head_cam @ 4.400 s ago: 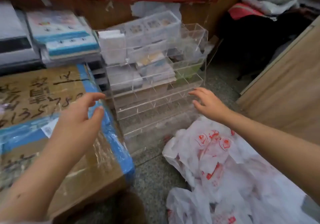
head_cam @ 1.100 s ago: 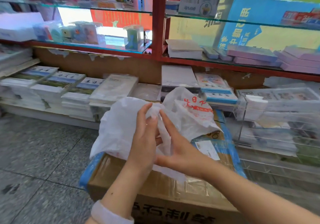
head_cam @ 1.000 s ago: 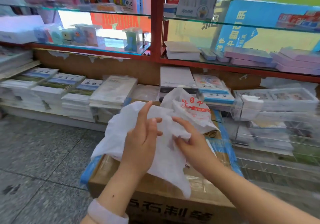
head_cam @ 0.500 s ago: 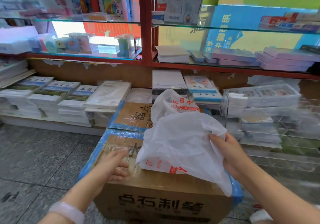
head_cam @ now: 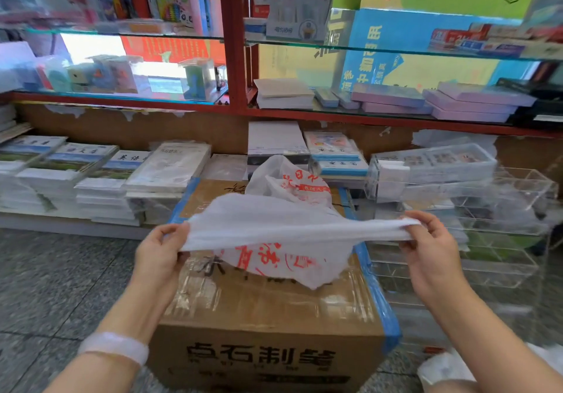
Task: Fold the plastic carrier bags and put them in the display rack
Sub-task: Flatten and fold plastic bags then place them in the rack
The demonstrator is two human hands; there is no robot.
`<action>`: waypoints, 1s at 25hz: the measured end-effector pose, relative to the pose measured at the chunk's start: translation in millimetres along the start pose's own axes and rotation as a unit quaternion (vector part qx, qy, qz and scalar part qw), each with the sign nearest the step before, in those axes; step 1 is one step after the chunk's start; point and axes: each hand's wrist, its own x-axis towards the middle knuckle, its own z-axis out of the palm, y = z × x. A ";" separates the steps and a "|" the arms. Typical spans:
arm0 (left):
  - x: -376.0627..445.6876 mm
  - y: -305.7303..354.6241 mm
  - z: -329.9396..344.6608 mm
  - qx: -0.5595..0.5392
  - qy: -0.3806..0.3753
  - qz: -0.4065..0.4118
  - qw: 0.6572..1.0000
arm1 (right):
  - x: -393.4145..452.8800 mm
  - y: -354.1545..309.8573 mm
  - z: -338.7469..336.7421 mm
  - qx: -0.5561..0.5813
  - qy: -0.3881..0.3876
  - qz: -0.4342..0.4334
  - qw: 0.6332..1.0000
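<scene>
Seen from the person's head, looking down over both forearms. A pale bangle point(head_cam: 114, 347) circles the left wrist, lowest in view. Half a second earlier the left hand point(head_cam: 158, 255) rested on the cardboard box point(head_cam: 268, 331) while only the right hand point(head_cam: 432, 252) held the bag; now both hands are raised, well apart, level with each other. Each pinches one end of a white plastic carrier bag point(head_cam: 274, 228) between thumb and curled fingers, stretching its upper edge into a taut band between them. The lower part, printed in red, sags and hangs just above the box top; whether it touches is unclear. The box, edged with blue tape, stands on a speckled floor directly beneath the bag. Behind the stretched edge, part of the white plastic bunches up on the box. To the right stands the clear acrylic display rack point(head_cam: 493, 240). Farther back, stacks of booklets point(head_cam: 100, 176) line a low ledge, under red-framed glass shelves point(head_cam: 237, 57) of stationery.
</scene>
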 end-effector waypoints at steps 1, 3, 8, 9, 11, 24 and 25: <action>-0.4 6.2 -0.5 -0.026 0.004 0.041 0.999 | -1.8 -6.8 1.8 0.039 -0.022 -0.022 0.999; 2.4 10.4 -8.0 -0.051 -0.006 0.052 0.997 | -5.1 -9.0 1.9 -0.025 -0.081 -0.049 0.995; 6.2 -10.0 -44.7 0.264 -0.088 -0.164 0.946 | 9.9 27.0 -42.5 -0.665 -0.194 0.024 0.721; 8.7 -12.1 -51.3 0.290 -0.077 -0.171 0.938 | 13.4 27.9 -48.8 -0.686 -0.169 0.042 0.706; 13.4 -13.8 -59.7 0.343 -0.055 -0.153 0.925 | 16.2 25.6 -54.0 -0.698 -0.161 0.059 0.695; 13.0 -18.0 -1.2 0.452 -0.078 -0.113 0.881 | 26.8 40.9 4.0 -0.494 -0.114 0.003 0.862; 12.7 -17.5 6.1 0.403 -0.094 -0.148 0.898 | 32.5 50.2 12.3 -0.500 -0.131 -0.011 0.856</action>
